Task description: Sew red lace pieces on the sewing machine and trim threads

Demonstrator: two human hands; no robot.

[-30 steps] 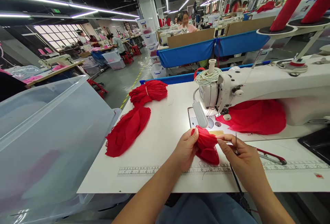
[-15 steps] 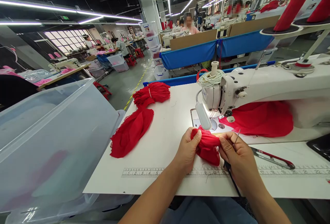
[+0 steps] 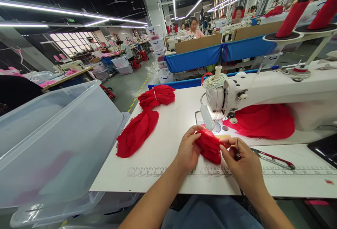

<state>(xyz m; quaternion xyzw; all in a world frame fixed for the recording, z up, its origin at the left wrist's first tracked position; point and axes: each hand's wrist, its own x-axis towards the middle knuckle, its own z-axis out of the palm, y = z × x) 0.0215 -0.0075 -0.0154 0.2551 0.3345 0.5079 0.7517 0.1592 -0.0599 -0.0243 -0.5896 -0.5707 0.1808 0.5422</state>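
Observation:
Between my two hands is a gathered piece of red fabric (image 3: 210,147), just in front of the sewing machine (image 3: 252,88). My left hand (image 3: 190,148) grips its left side, thumb on top. The fingers of my right hand (image 3: 238,153) pinch its right edge. A thin pointed tool (image 3: 238,145) also sticks up from my right hand; its kind is hard to make out. Red-handled thread snips or a similar tool (image 3: 273,158) lie on the table to the right of that hand. More red fabric (image 3: 265,122) lies under the machine's arm.
A tied red bundle (image 3: 156,95) and a loose red piece (image 3: 138,134) lie on the table's left. A printed ruler (image 3: 147,172) runs along the front edge. Clear plastic bins (image 3: 79,127) stand at left. Red thread cones (image 3: 293,18) rise at right. Co-workers sit farther back.
The red fabric has tilted, its right side lower, and my right fingers have shifted along its edge. The pointed tool in my right hand stands more upright. The view has shifted slightly.

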